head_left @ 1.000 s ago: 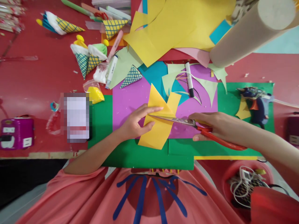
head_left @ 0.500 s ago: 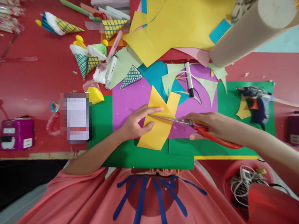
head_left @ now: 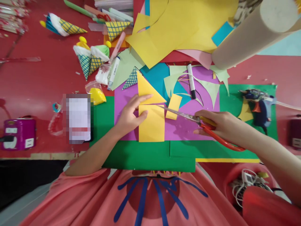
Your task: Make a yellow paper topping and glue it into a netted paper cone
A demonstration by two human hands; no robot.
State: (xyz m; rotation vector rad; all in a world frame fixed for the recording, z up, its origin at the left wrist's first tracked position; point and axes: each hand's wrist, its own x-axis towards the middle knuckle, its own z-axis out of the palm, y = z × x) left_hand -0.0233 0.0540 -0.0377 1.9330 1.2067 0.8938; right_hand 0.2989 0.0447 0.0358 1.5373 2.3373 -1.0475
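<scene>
My left hand (head_left: 129,114) pinches a folded yellow paper (head_left: 151,124) over the purple sheet (head_left: 183,125), fingers on its upper triangular flap (head_left: 147,89). My right hand (head_left: 219,125) grips red-handled scissors (head_left: 204,125); the blades point left and their tip touches the paper's right edge. A small yellow offcut (head_left: 174,106) lies just above the blades, apart from the folded piece.
A black-capped white marker (head_left: 191,81) and pale green scraps lie behind. Green sheets (head_left: 145,155) underlie the purple one. A blue glue gun (head_left: 257,105) sits at right, a cardboard tube (head_left: 249,34) at back right, paper cones (head_left: 90,61) at back left, a phone (head_left: 78,117) at left.
The yellow paper has been turned so its lower part sits square. The scissors slid back to the right, out of the paper. A small yellow piece now lies separate above the blades.
</scene>
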